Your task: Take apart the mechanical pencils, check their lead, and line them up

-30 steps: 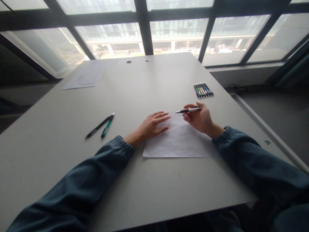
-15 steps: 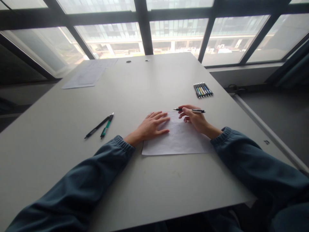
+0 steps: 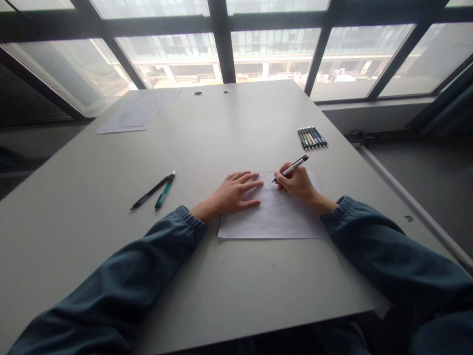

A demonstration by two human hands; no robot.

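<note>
A white sheet of paper [image 3: 271,224] lies on the table in front of me, with faint marks on its upper part. My left hand [image 3: 240,191] rests flat on the sheet's left side, fingers spread. Held in a writing grip, a black and white pen [image 3: 294,166] is in my right hand [image 3: 296,182]. Its tip points down and left at the upper part of the paper; whether it touches, I cannot tell. To the left of my left hand lie a black pen [image 3: 150,194] and a green and black pen [image 3: 165,191], close together at their upper ends.
Several pens [image 3: 312,138] lie in a neat row beyond my right hand. More papers [image 3: 127,118] lie at the far left of the white table [image 3: 236,281]. Two small round fittings sit near the far edge, before large windows [image 3: 275,54].
My right hand has turned the pen from lying nearly level to slanting up, tip down toward the paper, and its fingers have closed round it. My left hand stays in place on the sheet.
</note>
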